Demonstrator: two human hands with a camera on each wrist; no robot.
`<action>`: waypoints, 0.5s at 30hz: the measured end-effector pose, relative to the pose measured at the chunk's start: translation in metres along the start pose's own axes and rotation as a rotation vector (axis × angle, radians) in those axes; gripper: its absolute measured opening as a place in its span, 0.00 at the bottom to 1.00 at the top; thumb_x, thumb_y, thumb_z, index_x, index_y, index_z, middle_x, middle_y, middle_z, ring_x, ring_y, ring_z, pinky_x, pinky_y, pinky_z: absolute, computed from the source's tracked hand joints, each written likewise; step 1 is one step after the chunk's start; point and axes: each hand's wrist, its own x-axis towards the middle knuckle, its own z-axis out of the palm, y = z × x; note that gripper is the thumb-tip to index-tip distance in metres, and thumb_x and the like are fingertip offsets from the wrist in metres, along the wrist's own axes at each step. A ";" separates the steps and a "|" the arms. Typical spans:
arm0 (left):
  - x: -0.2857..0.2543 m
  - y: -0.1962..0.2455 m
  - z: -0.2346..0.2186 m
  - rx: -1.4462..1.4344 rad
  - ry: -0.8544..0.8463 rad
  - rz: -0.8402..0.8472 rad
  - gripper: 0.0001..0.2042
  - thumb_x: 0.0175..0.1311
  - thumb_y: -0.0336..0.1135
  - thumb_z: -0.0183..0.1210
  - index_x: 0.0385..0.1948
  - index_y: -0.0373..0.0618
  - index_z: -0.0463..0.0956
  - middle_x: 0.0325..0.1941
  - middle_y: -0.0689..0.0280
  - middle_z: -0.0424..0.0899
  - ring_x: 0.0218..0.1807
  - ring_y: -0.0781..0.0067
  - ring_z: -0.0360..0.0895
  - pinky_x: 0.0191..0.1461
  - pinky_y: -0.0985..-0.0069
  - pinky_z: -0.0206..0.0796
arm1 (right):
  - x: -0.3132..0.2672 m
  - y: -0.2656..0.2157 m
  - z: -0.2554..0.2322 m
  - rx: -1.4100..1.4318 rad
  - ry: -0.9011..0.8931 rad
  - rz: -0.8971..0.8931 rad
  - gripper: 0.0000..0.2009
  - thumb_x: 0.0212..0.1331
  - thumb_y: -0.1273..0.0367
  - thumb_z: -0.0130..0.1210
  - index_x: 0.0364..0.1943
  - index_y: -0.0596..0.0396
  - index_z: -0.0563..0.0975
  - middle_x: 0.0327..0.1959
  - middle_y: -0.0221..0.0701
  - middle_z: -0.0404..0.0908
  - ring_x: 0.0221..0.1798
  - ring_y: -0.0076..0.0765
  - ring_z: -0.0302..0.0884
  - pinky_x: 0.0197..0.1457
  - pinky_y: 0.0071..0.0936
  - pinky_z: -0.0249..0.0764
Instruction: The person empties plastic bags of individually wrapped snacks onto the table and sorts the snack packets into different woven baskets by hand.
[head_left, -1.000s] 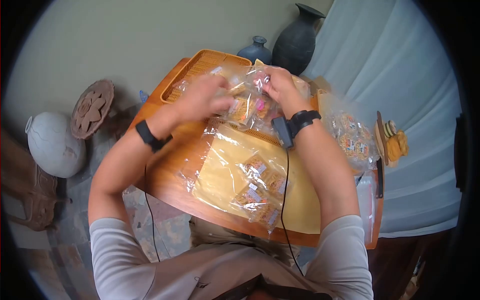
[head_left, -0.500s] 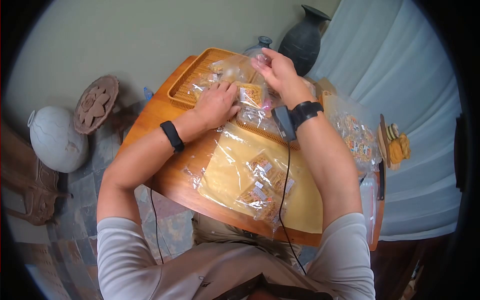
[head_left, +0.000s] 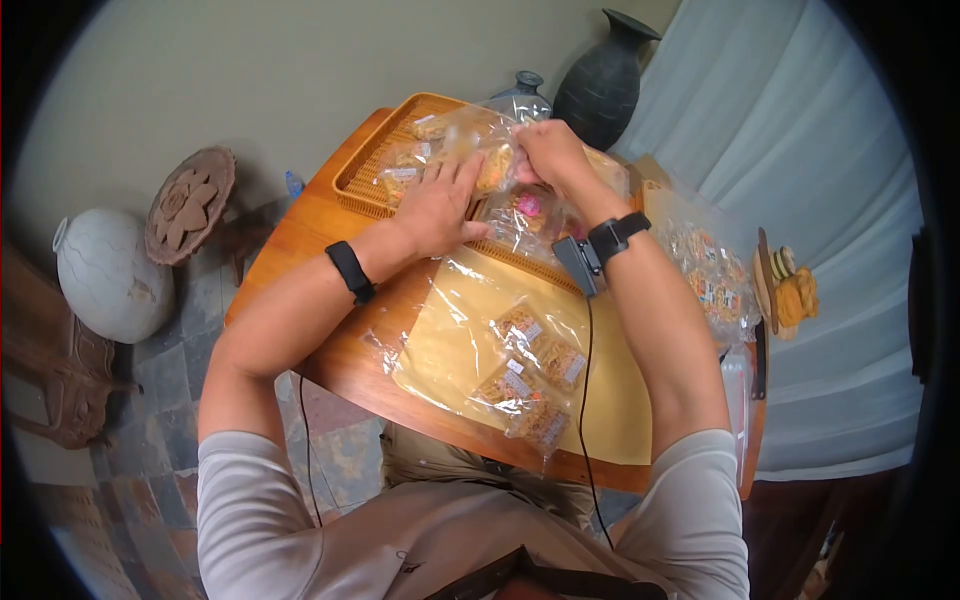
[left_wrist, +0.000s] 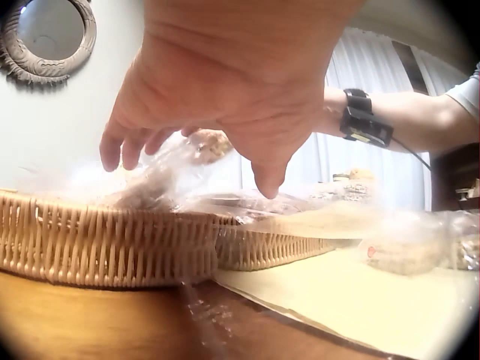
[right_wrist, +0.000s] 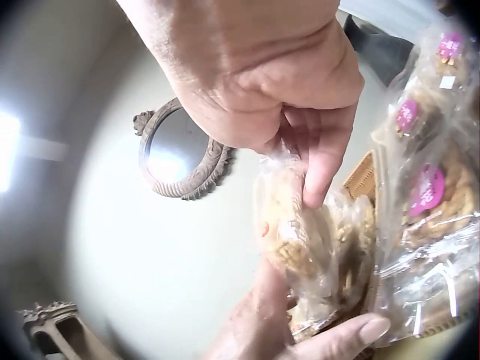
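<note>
My left hand (head_left: 440, 210) lies with spread, nearly straight fingers on clear-wrapped snack packets (head_left: 405, 172) in a wicker tray (head_left: 362, 190). In the left wrist view its thumb points down above the tray's rim. Across from it my right hand (head_left: 553, 155) pinches the top of a clear plastic bag of crunchy snacks (right_wrist: 292, 225), thumb and fingers gathered on the film. The right wrist view shows the left fingers and thumb just below that bag. Beside it are packets with pink labels (right_wrist: 427, 191).
A strip of joined snack packets (head_left: 515, 385) lies on a yellow paper sheet (head_left: 435, 345) at the table's near side. More bagged packets (head_left: 710, 280) stand at the right. Dark vases (head_left: 605, 80) rise behind the tray. A black cable (head_left: 587, 400) hangs from the right wrist.
My left hand came down onto the packets, then its fingers straightened. The right hand, raised with extended fingers half a second ago, has lowered and now pinches the bag.
</note>
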 end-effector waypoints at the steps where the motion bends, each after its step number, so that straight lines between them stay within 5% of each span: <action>1: 0.000 0.000 0.004 0.005 0.092 -0.002 0.45 0.59 0.47 0.70 0.74 0.41 0.52 0.72 0.42 0.63 0.71 0.39 0.64 0.70 0.54 0.63 | -0.002 -0.010 0.003 0.003 0.002 0.002 0.16 0.67 0.62 0.58 0.31 0.64 0.82 0.22 0.36 0.82 0.20 0.30 0.80 0.24 0.27 0.77; 4: 0.013 0.003 -0.009 -0.164 0.302 0.081 0.44 0.60 0.45 0.69 0.73 0.41 0.53 0.71 0.43 0.66 0.70 0.41 0.66 0.69 0.55 0.63 | -0.008 -0.042 0.013 -0.087 0.094 -0.071 0.17 0.68 0.62 0.56 0.31 0.66 0.82 0.23 0.39 0.84 0.23 0.33 0.84 0.27 0.28 0.79; 8: 0.028 0.012 -0.035 -0.215 0.299 0.083 0.39 0.65 0.43 0.65 0.73 0.39 0.55 0.67 0.45 0.71 0.63 0.44 0.74 0.65 0.58 0.67 | -0.003 -0.051 0.022 -0.192 0.125 -0.185 0.17 0.69 0.59 0.56 0.34 0.62 0.82 0.24 0.33 0.83 0.26 0.27 0.83 0.34 0.22 0.80; 10: 0.034 0.012 -0.047 -0.256 0.265 -0.057 0.27 0.72 0.40 0.57 0.68 0.36 0.63 0.58 0.47 0.80 0.53 0.46 0.81 0.59 0.61 0.72 | 0.000 -0.052 0.021 -0.140 0.126 -0.179 0.17 0.70 0.58 0.56 0.38 0.59 0.83 0.27 0.28 0.82 0.28 0.22 0.80 0.37 0.19 0.79; 12: 0.044 -0.005 -0.045 -0.273 0.322 -0.010 0.22 0.74 0.39 0.53 0.64 0.35 0.69 0.54 0.48 0.82 0.49 0.49 0.83 0.56 0.62 0.73 | -0.004 -0.055 0.018 0.150 -0.080 -0.144 0.18 0.70 0.55 0.58 0.46 0.57 0.81 0.34 0.25 0.82 0.33 0.20 0.79 0.39 0.18 0.78; 15: 0.063 -0.033 -0.038 -0.381 0.417 -0.059 0.17 0.76 0.38 0.50 0.52 0.33 0.80 0.44 0.54 0.87 0.42 0.63 0.84 0.50 0.66 0.75 | -0.003 -0.052 0.015 0.190 -0.160 -0.134 0.20 0.69 0.53 0.58 0.52 0.54 0.79 0.38 0.23 0.80 0.38 0.19 0.78 0.40 0.17 0.78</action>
